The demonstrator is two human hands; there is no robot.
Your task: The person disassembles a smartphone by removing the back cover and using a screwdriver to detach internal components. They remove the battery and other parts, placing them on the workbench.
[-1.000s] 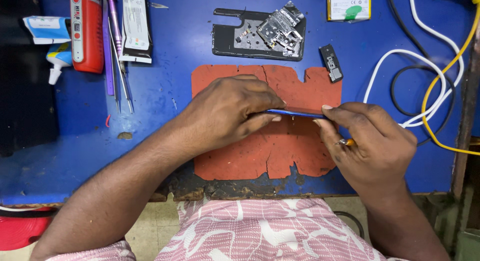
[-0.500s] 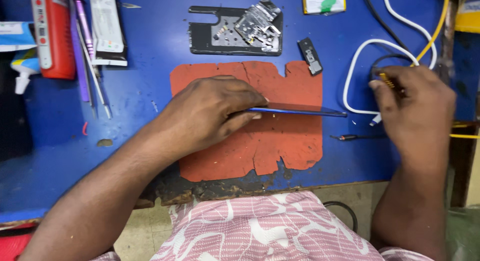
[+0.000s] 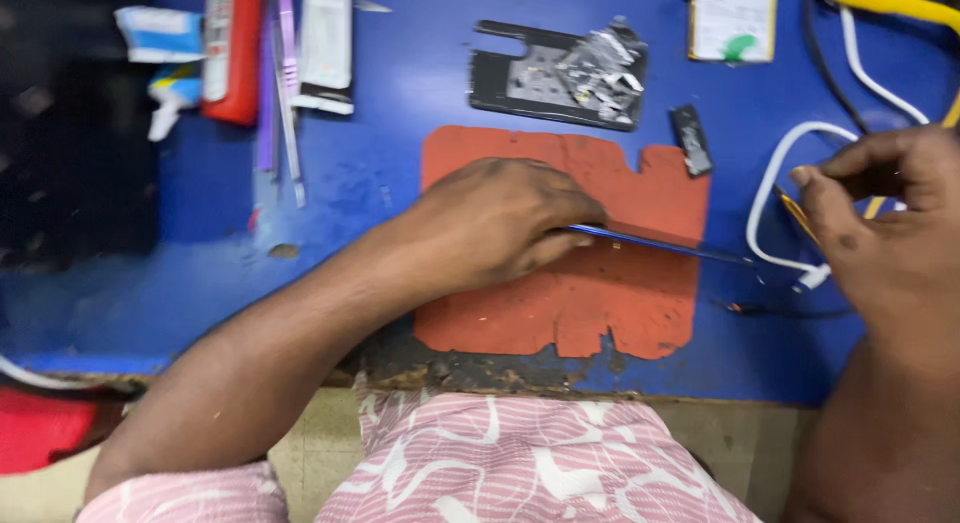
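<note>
A thin blue slab (image 3: 660,245), seen edge-on like a phone or panel held flat, lay across an orange-red mat (image 3: 560,303) near the middle of a blue counter (image 3: 380,213). The left hand (image 3: 495,223) rested on the mat with its fingers closed around the slab's left end, holding it. The right hand (image 3: 885,223) was well to the right of the mat, its fingers pinched on a small yellowish tool (image 3: 797,211); the frame was too blurred to tell what kind. Just beside that hand a white cable (image 3: 775,198) looped on the counter, and a thin dark wire (image 3: 770,308) lay below it.

Beyond the mat sat a black plate with shiny metal parts (image 3: 560,75), and a small black chip-like piece (image 3: 691,140) lay at the mat's upper right corner. A white card with a green spot (image 3: 733,23) was further back. At the far left lay a red tool (image 3: 225,53), thin tweezers (image 3: 288,103) and a white tube (image 3: 165,98). The person wore pink-and-white striped clothing (image 3: 520,463).
</note>
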